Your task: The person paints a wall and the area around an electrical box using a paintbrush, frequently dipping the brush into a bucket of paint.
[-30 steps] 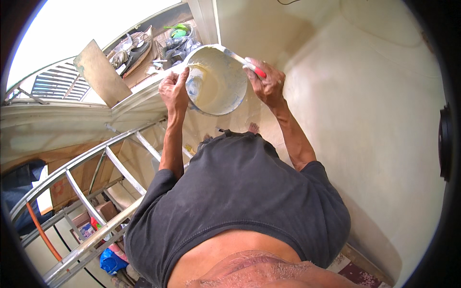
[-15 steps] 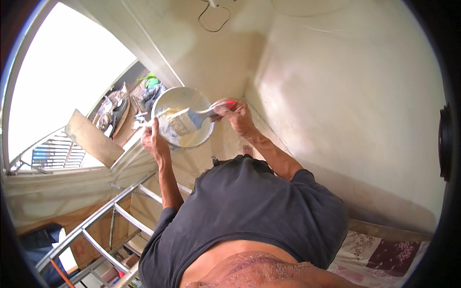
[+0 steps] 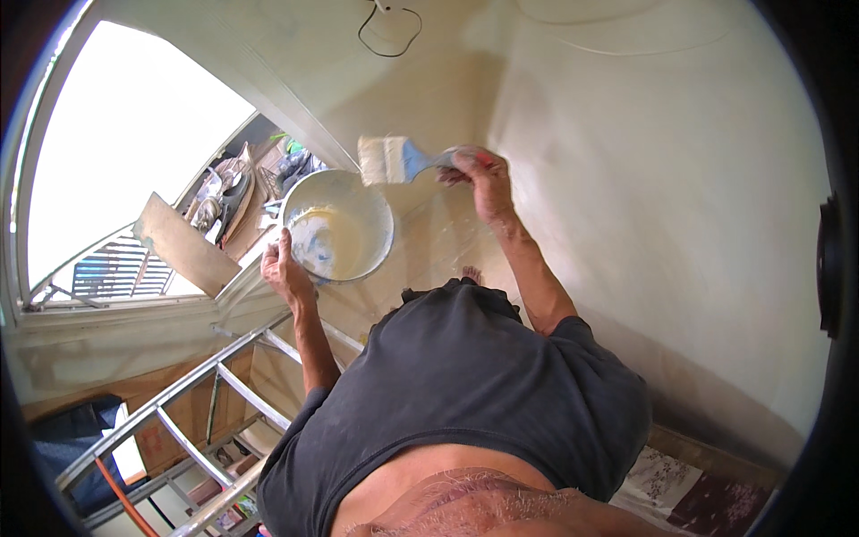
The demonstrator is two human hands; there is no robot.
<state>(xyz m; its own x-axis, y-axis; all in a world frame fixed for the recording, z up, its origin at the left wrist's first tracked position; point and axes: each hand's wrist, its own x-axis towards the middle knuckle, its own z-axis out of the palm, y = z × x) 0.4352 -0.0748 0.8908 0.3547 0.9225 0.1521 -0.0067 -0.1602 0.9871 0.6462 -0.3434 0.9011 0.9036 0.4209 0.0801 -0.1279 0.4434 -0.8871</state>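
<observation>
In my right hand (image 3: 479,183) is a wide paintbrush (image 3: 386,161), gripped by its handle and held level, with pale bristles pointing left and a blue band. The bristles stand above the far right rim of a white bucket (image 3: 380,237). My left hand (image 3: 286,273) is closed on the bucket's near left rim, thumb up. Inside the bucket, yellowish paint (image 3: 335,237) and bluish-white smears show on the bottom and wall.
An aluminium ladder (image 3: 192,394) leans at my lower left. Left of the bucket is a bright window opening with a tan board (image 3: 183,246) and piled clutter (image 3: 224,197). Pale walls (image 3: 644,197) meet in a corner ahead. Patterned fabric (image 3: 689,488) lies at lower right.
My right hand has lifted the paintbrush out of the bucket, up and to the right. The left hand stays at the rim, and the bucket's inside now shows more fully.
</observation>
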